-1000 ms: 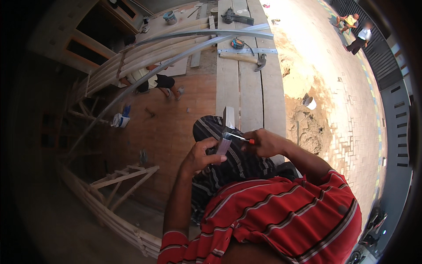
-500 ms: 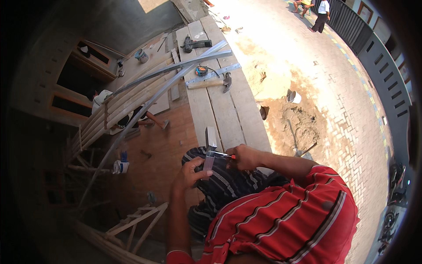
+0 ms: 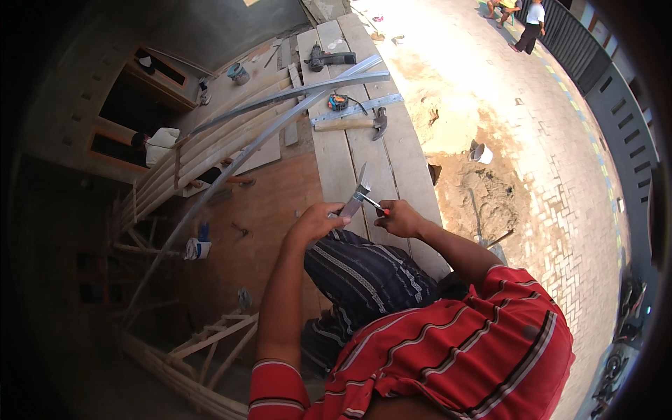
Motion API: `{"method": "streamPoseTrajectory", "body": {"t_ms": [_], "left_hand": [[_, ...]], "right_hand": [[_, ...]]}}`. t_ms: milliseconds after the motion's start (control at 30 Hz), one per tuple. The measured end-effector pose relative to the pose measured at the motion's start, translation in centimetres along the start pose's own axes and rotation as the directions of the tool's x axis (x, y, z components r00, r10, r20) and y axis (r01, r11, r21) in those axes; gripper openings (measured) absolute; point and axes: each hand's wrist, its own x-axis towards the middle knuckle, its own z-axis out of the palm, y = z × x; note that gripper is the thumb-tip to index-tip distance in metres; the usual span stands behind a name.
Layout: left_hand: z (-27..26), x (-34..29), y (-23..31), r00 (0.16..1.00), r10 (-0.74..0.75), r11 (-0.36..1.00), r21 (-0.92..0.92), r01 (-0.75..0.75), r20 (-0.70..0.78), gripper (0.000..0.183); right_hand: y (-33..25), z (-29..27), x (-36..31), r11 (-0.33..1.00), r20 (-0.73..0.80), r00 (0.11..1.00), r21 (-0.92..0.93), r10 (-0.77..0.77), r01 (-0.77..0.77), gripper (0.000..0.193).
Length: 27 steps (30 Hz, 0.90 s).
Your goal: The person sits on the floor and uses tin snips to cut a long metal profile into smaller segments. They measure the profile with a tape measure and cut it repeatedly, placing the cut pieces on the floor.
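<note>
My left hand [image 3: 318,221] is closed around the lower end of a short piece of silver metal channel [image 3: 354,203], which tilts up and away above my lap. My right hand [image 3: 403,219] grips a hand tool [image 3: 375,204] with a red handle and a slim metal front end. That front end meets the side of the channel; its exact kind is too small to make out. Beyond my hands, a claw hammer [image 3: 350,124] with a wooden handle, a tape measure [image 3: 338,103] and a cordless drill [image 3: 329,57] lie on the planks.
Wooden planks [image 3: 341,157] run away from me. Two long metal channels [image 3: 280,126] cross over them, reaching down left past bamboo poles [image 3: 210,150]. A person [image 3: 162,145] is below left. Sand [image 3: 486,192] with a white bucket [image 3: 481,153] lies right; two people are at the far right.
Both hands have moved up and away from my body with the channel and tool. The channel now leans further right. The view has shifted slightly.
</note>
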Motion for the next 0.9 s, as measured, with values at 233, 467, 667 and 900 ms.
{"method": "streamPoseTrajectory", "body": {"t_ms": [233,467,667,900], "left_hand": [[1.3,4.8,-4.9,0.990,-0.071,0.993,0.102,0.059,0.122,0.047],[1.1,4.0,-4.1,0.972,-0.132,0.989,-0.035,0.142,0.196,0.038],[1.4,3.7,-5.1,0.983,-0.080,0.997,-0.011,0.083,0.166,0.040],[0.7,4.0,-5.2,0.968,-0.160,0.987,0.063,0.150,0.191,0.042]], "right_hand": [[4.2,3.2,1.0,0.999,0.046,0.998,-0.027,0.032,-0.031,0.032],[4.5,4.1,1.7,0.996,0.040,0.998,-0.071,0.051,-0.048,0.035],[2.9,3.5,1.4,0.991,0.088,0.988,-0.056,0.127,-0.122,0.032],[2.4,4.2,1.8,0.987,0.081,0.986,-0.078,0.144,-0.138,0.021]]}}
